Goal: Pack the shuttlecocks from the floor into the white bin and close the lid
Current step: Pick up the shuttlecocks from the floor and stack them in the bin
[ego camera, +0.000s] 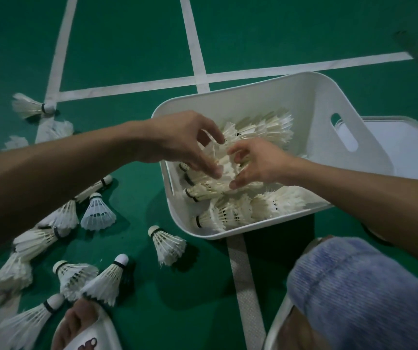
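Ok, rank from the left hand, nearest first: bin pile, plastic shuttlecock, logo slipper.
1. Pile in the bin, between the fingers of the left hand.
2. Plastic shuttlecock, floor left of the bin.
3. Slipper, bottom left edge.

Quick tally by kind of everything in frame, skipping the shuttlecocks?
white bin: 1
lid: 1
hand: 2, left hand and right hand, both on shuttlecocks in the bin
slipper: 2, left slipper and right slipper
Total: 6
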Demonstrator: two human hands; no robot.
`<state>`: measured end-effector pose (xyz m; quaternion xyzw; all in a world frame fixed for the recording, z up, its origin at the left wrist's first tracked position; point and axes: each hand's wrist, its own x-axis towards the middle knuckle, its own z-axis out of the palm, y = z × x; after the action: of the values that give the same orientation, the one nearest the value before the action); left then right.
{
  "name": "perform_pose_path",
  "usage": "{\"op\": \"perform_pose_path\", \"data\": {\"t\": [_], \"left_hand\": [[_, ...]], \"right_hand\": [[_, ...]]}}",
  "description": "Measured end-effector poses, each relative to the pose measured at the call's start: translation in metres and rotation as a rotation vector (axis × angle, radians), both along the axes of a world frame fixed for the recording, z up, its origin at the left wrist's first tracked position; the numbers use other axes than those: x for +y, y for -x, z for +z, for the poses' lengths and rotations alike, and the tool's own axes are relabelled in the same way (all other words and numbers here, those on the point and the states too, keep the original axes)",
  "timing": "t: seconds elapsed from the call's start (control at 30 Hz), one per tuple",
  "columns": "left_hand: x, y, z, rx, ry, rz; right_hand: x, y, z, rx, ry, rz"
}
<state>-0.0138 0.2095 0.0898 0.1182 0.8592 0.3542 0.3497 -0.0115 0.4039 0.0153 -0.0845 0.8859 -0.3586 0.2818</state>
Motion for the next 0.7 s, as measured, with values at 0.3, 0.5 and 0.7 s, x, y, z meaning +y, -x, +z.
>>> {"op": "perform_pose_path", "data": {"t": [0.3,0.5,0.7], "left_hand": [[0.022,-0.009,-0.025,-0.149,-0.111,-0.024],[0.025,-0.006,-0.033,-0.044,-0.025,-0.019],[0.031,-0.006,-0.035,0.101,0.061,-0.046]], "right_hand": [[0.013,0.003,0.002,-0.084,0.129,0.092],[0.029,0.004,0.016,-0.233,0.182,0.136],[0.032,-0.005,0.032,-0.132,0.245,0.058]]}}
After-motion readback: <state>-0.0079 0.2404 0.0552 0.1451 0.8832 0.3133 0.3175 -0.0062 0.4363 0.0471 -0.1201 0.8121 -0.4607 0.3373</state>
